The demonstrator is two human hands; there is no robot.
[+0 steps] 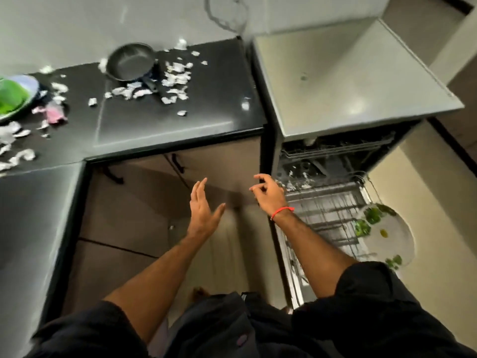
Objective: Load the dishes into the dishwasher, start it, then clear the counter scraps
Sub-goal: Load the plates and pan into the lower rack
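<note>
The pan point(130, 62) is seen at eleven o'clock from both empty hands, handle toward five o'clock; the left hand point(204, 210), fingers straight, is nearer than the loosely curled right hand point(268, 193).

A home kitchen: black counter point(180, 120), open dishwasher point(335, 156) (racks showing), frying pan point(129, 63).

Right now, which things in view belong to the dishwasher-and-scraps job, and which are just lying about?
Belongs to the job:
- dishwasher, open, lower rack pulled out
- plate with green bits, by the rack
- pan on the counter
- green bowl
- white scraps
- both hands, left and right, empty

Just lying about:
- cabinet handles
- red wristband
</note>
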